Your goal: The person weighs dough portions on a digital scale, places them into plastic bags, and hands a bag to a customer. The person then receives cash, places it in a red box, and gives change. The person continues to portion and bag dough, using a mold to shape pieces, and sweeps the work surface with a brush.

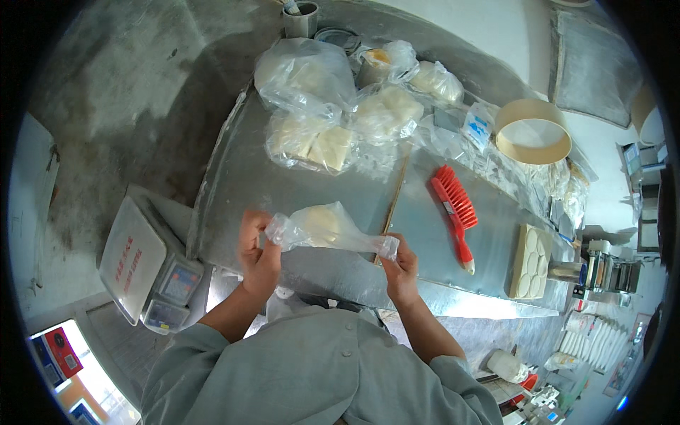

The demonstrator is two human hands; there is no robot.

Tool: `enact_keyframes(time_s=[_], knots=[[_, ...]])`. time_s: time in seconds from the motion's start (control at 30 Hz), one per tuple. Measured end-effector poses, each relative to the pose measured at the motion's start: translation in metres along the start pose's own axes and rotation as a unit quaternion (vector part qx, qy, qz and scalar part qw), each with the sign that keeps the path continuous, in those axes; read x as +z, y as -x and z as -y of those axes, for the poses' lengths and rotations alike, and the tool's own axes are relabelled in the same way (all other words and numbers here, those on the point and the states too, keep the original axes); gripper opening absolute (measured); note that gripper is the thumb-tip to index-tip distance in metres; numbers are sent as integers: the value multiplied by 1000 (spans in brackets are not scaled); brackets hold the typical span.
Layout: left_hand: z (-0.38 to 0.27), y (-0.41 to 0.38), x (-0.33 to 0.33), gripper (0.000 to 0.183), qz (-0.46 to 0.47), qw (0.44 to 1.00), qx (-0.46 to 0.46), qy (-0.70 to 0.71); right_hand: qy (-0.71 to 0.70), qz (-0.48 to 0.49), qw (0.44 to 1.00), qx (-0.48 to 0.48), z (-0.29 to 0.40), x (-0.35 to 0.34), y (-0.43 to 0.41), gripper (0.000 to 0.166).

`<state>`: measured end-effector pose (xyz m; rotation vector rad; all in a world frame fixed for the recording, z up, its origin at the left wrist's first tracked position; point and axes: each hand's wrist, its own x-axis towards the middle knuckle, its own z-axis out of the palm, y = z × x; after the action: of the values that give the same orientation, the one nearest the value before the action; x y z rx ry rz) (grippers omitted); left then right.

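Observation:
Between my two hands a clear plastic bag (348, 227) is stretched, with a pale lump that looks like dough (321, 220) inside it. My left hand (259, 255) pinches the gathered left end of the bag. At the other end, my right hand (399, 268) grips a twisted corner of the plastic. The bag is over the front part of a metal worktable (239, 186); whether it touches the surface I cannot tell. Farther back lie a bag with pale dough slabs (332, 149), a bagged dough lump (387, 111) and a large plastic bag (305, 74).
A red bench brush (456, 210) lies to the right, near a block with round recesses (531, 261). A round sieve-like hoop (533, 131) stands at the back right. Left of the table is a weighing scale (141, 260). A metal cup (301, 20) stands at the back.

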<state>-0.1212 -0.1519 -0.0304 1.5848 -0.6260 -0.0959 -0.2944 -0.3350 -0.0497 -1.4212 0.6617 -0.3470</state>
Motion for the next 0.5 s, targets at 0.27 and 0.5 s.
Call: enact_keyframes(time_s=[0.27, 0.5], knots=[[-22, 17, -19, 16, 35, 993, -71, -84, 249, 124, 864, -420, 67, 55, 7, 30], [-27, 9, -25, 22, 1, 889, -327, 321, 635, 260, 723, -80, -51, 54, -95, 20]])
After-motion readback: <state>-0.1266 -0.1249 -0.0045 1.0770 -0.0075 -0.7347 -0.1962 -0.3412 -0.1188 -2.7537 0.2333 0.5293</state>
